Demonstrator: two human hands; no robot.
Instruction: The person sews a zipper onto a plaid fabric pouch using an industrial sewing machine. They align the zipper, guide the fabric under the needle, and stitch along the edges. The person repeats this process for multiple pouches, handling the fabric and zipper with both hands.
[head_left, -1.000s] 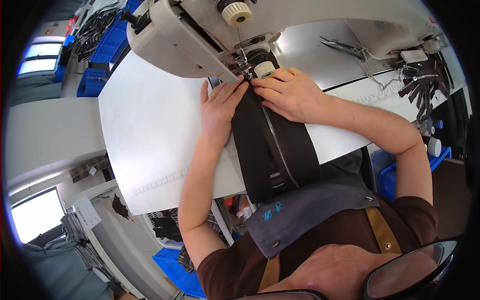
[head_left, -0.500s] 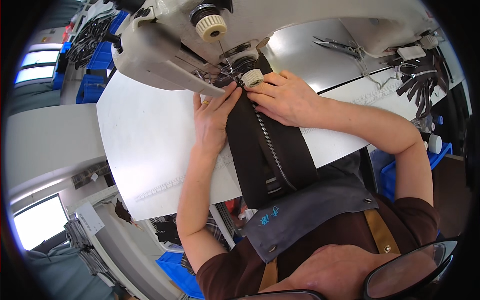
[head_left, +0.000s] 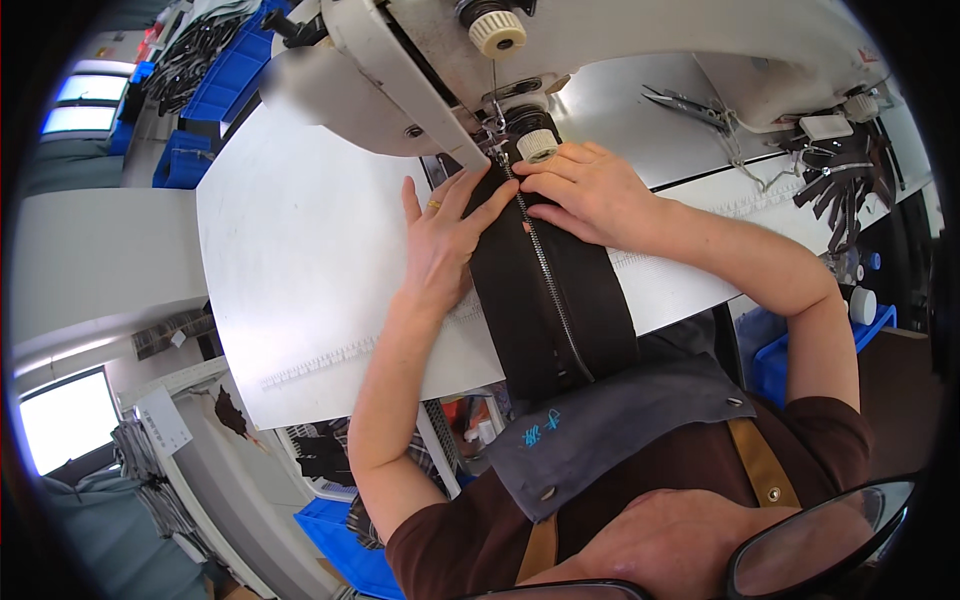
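A dark brown fabric piece (head_left: pixel 600 300) with a long metal zipper (head_left: pixel 548 268) runs from the presser foot of the sewing machine (head_left: pixel 390 85) toward my lap, its near end against my apron. My left hand (head_left: pixel 440 245) rests with spread fingers on the fabric's left part, fingertips reaching the zipper just in front of the presser foot. To the zipper's right, my right hand (head_left: pixel 595 195) lies on the fabric with fingers stretched and somewhat apart, beside a cream knob (head_left: pixel 537 146). The fabric's far end is hidden under the machine head.
Thread snips (head_left: pixel 690 108) lie right of the needle, near dark strips (head_left: pixel 845 180) hanging by the machine. A ruler scale (head_left: pixel 320 362) runs along the white table (head_left: pixel 300 250). Blue bins (head_left: pixel 183 158) stand at the far left and below the table edge.
The fabric's left part now lies close against the zipper; the gap between them has closed. My left fingers have spread and reach over toward the zipper. The view has shifted slightly.
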